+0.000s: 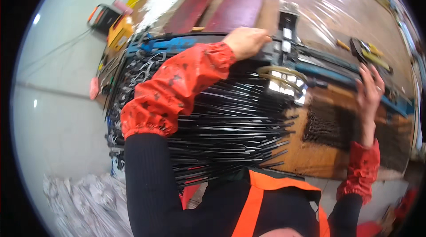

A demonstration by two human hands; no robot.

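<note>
My left hand (247, 42) reaches across a bundle of thin black rods (222, 121). Its fingers are curled closed at a dark metal fixture (287, 37) with an upright bracket; whatever they pinch is hidden. My right hand (369, 87) hangs beside a blue rail (328, 70) on the right, fingers stretched out and slightly apart, with nothing visible in them. Between the hands, a yellowish ring-shaped coil (284, 76) lies by a bright, reflective part of the fixture. Both forearms wear red patterned sleeve covers.
Two dark red boards (235, 10) lie at the back of the wooden table. Yellow-handled tools (372, 55) sit at the far right, above a dark mesh-like mat (330, 124). A yellow box (120, 32) stands at the left, and pale sheeting (86, 201) lies on the floor.
</note>
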